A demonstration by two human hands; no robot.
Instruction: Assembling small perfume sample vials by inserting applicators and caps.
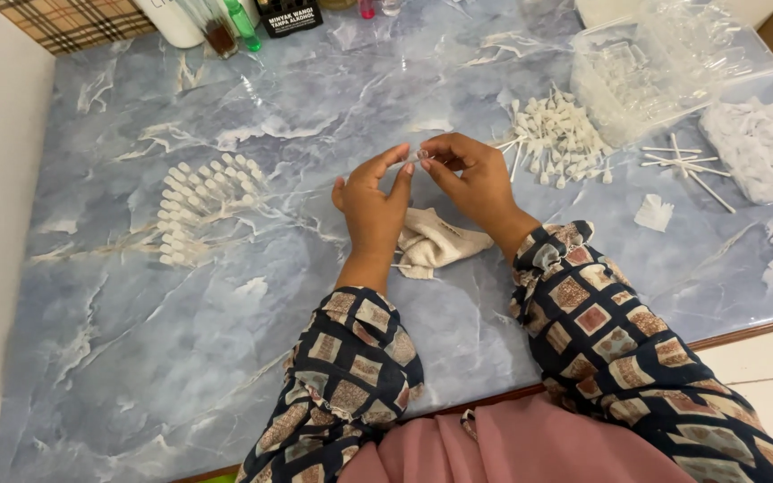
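My left hand (373, 204) and my right hand (469, 179) meet above the blue marbled table (225, 340), fingertips pinched together on a small clear vial with a white cap (416, 159). It is too small to see in detail. A crumpled beige cloth (436, 241) lies on the table right under my wrists. To the left, several small white-capped vials (199, 201) lie in rows. To the right of my right hand is a loose pile of white sprayer caps with thin tubes (556, 139).
Clear plastic containers (646, 72) stand at the back right, one holding white pieces (758, 152). Loose thin white tubes (686, 165) and a white scrap (653, 213) lie near them. Small bottles (243, 22) stand at the far edge. The table's front edge (744, 326) runs near my body.
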